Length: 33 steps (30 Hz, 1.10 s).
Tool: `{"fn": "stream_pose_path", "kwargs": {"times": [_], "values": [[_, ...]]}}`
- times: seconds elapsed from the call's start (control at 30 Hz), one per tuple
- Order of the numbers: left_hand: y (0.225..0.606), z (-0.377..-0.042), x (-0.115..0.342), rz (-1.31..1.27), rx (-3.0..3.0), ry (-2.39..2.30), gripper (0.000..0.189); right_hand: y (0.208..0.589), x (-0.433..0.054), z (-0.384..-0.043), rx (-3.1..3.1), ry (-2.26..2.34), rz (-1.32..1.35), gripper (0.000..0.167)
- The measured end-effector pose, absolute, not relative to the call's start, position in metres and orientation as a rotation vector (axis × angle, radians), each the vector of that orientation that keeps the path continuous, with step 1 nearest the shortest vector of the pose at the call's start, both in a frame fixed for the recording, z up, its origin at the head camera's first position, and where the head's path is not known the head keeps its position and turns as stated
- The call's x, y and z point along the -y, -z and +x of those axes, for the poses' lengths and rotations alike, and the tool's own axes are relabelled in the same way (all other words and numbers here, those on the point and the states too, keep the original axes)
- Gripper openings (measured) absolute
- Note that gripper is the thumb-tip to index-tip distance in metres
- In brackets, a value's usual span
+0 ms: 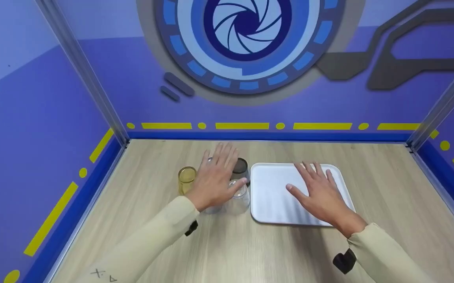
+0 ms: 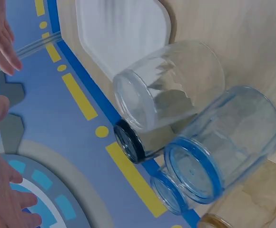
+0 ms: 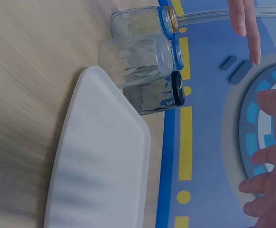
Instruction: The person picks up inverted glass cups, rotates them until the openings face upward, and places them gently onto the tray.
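My left hand [image 1: 213,182] hovers with straight fingers above a cluster of drinking glasses, holding nothing. Left of it stands an amber glass [image 1: 187,175]; a dark grey glass [image 1: 241,165] and a clear glass [image 1: 239,203] show at its right. Two blue-tinted glasses, mostly covered by that hand in the head view, appear in the left wrist view: a near blue glass [image 2: 233,137] and a farther blue glass [image 2: 168,192]. My right hand [image 1: 322,195], fingers spread and holding nothing, is over a white tray [image 1: 270,204]. The glasses appear to stand bottom-up.
The light wood table [image 1: 227,251] is bounded by a blue-purple back wall [image 1: 309,106] with yellow dashes, and by side walls with metal corner posts [image 1: 89,78]. The tray's left edge is close beside the dark and clear glasses.
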<state>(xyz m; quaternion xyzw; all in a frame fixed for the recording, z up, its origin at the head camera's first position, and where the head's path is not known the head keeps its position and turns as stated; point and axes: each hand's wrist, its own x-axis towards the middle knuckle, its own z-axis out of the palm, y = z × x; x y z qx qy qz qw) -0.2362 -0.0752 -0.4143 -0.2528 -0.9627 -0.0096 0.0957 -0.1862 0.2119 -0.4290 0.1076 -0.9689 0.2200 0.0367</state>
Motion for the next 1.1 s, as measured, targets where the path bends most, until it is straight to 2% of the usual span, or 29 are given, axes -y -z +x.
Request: {"fn": "stream_pose_path", "kwargs": {"times": [0.37,1.1], "values": [[0.429,-0.246,0.100,-0.634,2.903,0.016,0.081,0.445,-0.223,-0.182,2.991,-0.685,0.260,0.076],[0.446,-0.253,0.118,-0.541,2.908,0.097,0.073,0.470,-0.247,-0.175,3.028,-0.697,0.171,0.078]]}}
